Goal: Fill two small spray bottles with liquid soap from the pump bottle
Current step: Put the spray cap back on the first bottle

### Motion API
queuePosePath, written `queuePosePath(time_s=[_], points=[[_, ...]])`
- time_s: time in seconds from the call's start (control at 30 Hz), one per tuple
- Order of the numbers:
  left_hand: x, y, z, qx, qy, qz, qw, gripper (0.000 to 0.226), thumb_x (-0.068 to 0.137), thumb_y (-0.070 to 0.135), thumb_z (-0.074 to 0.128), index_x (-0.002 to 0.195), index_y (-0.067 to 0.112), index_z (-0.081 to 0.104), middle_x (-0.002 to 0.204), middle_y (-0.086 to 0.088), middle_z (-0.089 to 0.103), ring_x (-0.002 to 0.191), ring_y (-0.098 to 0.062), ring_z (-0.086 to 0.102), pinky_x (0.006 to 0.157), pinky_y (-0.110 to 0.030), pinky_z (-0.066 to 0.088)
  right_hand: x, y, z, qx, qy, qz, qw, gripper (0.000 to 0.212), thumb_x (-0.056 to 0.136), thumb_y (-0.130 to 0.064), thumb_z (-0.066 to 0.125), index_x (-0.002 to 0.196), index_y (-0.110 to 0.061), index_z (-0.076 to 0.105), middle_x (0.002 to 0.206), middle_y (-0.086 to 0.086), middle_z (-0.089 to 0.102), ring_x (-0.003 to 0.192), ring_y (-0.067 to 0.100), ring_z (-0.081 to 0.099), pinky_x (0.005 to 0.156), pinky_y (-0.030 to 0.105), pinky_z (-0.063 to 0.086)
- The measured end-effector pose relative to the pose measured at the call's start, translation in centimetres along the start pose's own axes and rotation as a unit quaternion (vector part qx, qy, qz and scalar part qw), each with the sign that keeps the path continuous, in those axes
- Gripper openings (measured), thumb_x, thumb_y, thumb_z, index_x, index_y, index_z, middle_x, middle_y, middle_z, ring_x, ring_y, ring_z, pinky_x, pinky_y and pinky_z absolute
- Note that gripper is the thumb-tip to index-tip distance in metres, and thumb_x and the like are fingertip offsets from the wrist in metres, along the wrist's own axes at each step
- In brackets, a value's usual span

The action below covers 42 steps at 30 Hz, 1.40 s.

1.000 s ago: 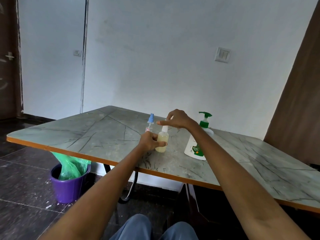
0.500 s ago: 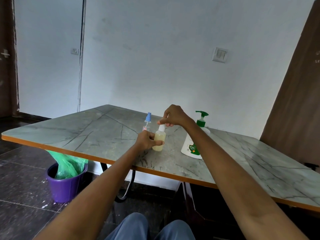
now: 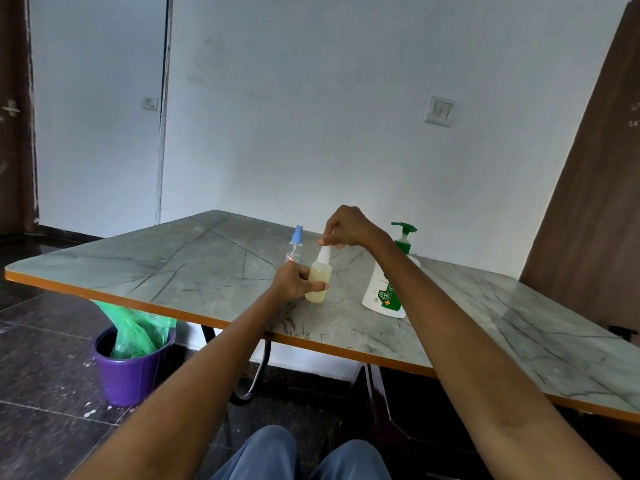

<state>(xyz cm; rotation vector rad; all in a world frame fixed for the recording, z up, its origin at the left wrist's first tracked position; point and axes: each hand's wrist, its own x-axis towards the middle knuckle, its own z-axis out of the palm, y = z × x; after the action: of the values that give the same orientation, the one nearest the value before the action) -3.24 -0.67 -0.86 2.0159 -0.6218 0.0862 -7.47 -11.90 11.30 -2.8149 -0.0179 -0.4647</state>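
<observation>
A small spray bottle [image 3: 319,282] filled with yellowish liquid stands upright on the marble-patterned table [image 3: 194,268]. My left hand [image 3: 294,279] grips its body from the left. My right hand [image 3: 346,227] pinches its white spray top from above. A second small clear spray bottle [image 3: 296,244] with a blue top stands just behind my left hand, its lower part hidden. The white pump bottle [image 3: 385,292] with a green pump head stands to the right, partly behind my right forearm.
A purple bucket [image 3: 130,370] lined with a green plastic bag sits on the dark floor under the table's left edge. A brown wooden panel [image 3: 588,220] leans at the right. The orange table edge runs close to my knees.
My right hand came down from hovering with fingers spread and now pinches the white top of the filled bottle. My left hand has kept its grip on the bottle's body.
</observation>
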Motion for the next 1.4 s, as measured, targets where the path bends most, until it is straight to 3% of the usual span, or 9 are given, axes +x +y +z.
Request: queuePosePath(time_s=[0.13,0.27,0.37,0.53,0.73,0.97,1.07,1.3,1.4], points=[[0.1,0.0,0.0,-0.001,0.0,-0.004,1.0,0.045,0.077,0.026,0.072,0.112,-0.002,0.062,0.115,-0.015,0.064,0.106,-0.026,0.06,0.08,-0.022,0.043,-0.1,-0.2,0.5,-0.037,0.015,0.023,0.999,0.042,0.082,-0.04,0.068,0.066,-0.001,0.063,0.06,0.004,0.057,0.048,0.007,0.049,0.055,0.013,0.037],[0.2,-0.1,0.0,0.0,-0.003,0.002,1.0,0.045,0.078,0.027,0.072,0.11,-0.002,0.062,0.113,-0.016,0.064,0.104,-0.026,0.06,0.074,-0.02,0.042,-0.8,-0.1,-0.5,0.048,-0.064,0.016,0.997,0.039,0.078,-0.015,0.075,0.113,-0.001,0.064,0.104,0.015,0.064,0.083,0.018,0.063,0.068,0.02,0.052],[0.3,-0.2,0.0,0.002,-0.007,-0.002,1.0,0.045,0.077,0.027,0.072,0.11,-0.003,0.062,0.112,-0.016,0.065,0.103,-0.027,0.06,0.077,-0.022,0.041,-1.1,0.5,0.0,0.042,-0.072,-0.005,0.997,0.042,0.074,0.0,0.075,0.114,-0.004,0.064,0.116,0.018,0.063,0.107,0.027,0.06,0.09,0.036,0.051],[0.4,-0.2,-0.1,0.004,-0.01,-0.004,1.0,0.045,0.078,0.028,0.071,0.11,-0.003,0.063,0.111,-0.016,0.065,0.103,-0.026,0.061,0.078,-0.022,0.041,-1.5,1.5,1.6,0.114,-0.003,0.024,0.993,0.051,0.07,-0.018,0.082,0.115,-0.003,0.063,0.099,0.019,0.066,0.069,0.015,0.061,0.056,0.017,0.049],[0.4,-0.2,-0.2,0.003,-0.012,-0.007,1.0,0.043,0.077,0.027,0.072,0.106,-0.003,0.064,0.107,-0.017,0.066,0.09,-0.022,0.058,0.061,-0.012,0.038,-1.8,1.7,1.0,0.196,-0.06,0.007,0.979,0.056,0.076,0.018,0.062,0.127,-0.003,0.053,0.116,0.018,0.064,0.1,0.024,0.063,0.08,0.025,0.052],[0.2,-0.1,0.0,0.012,-0.006,-0.002,1.0,0.044,0.078,0.027,0.071,0.111,-0.001,0.064,0.111,-0.015,0.066,0.104,-0.025,0.06,0.076,-0.021,0.04,-1.6,0.9,1.8,0.111,-0.028,-0.011,0.993,0.052,0.07,0.0,0.077,0.119,-0.007,0.06,0.114,0.016,0.065,0.105,0.026,0.059,0.089,0.033,0.048],[0.2,-0.2,0.0,0.011,-0.004,0.0,1.0,0.043,0.078,0.028,0.072,0.108,-0.002,0.065,0.11,-0.016,0.066,0.103,-0.026,0.061,0.068,-0.015,0.04,-1.2,1.3,1.5,0.121,-0.059,-0.009,0.991,0.059,0.07,0.002,0.076,0.123,-0.011,0.055,0.111,0.018,0.067,0.107,0.031,0.06,0.097,0.042,0.048],[0.2,-0.2,0.0,0.005,0.005,0.004,1.0,0.044,0.078,0.026,0.072,0.112,-0.001,0.063,0.113,-0.015,0.066,0.104,-0.025,0.061,0.065,-0.011,0.039,-2.1,1.6,2.4,0.208,0.011,0.03,0.978,0.063,0.073,0.002,0.074,0.128,-0.007,0.045,0.11,0.02,0.066,0.087,0.018,0.058,0.066,0.018,0.045],[0.2,-0.2,0.0,0.004,0.007,0.004,1.0,0.045,0.077,0.026,0.072,0.112,0.0,0.063,0.114,-0.015,0.066,0.104,-0.025,0.061,0.077,-0.019,0.043,-2.0,1.6,3.1,0.22,0.048,0.045,0.973,0.065,0.072,-0.001,0.076,0.127,-0.007,0.043,0.11,0.019,0.065,0.087,0.018,0.057,0.062,0.014,0.042]])
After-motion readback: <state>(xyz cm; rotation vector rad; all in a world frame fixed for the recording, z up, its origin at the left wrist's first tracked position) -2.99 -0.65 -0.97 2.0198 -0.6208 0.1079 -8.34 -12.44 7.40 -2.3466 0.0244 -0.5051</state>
